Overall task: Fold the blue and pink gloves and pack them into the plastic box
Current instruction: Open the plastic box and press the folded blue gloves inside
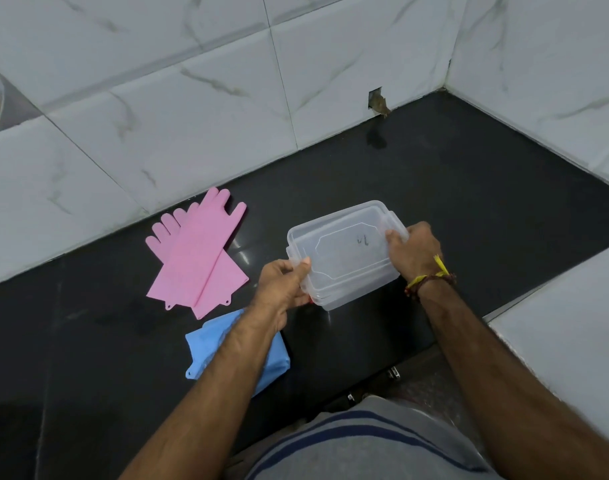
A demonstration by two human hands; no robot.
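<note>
Head view, clear rectangular lidded plastic box [344, 252] on the black stone counter [469, 188], left hand [285, 285] gripping its near-left end, right hand [415, 251] clamped on its right end, flat pink rubber gloves [195, 254] left of it, folded blue gloves [209, 344] under the left forearm.

The light is soft and even, not very bright. The white wall tiles [178, 109] look pale and a bit grey. The shiny black desk [469, 188] shows small white glints near the middle of the frame. Shadows are faint. Straight tile lines bend near the edges. The upper left corner looks blurry.
</note>
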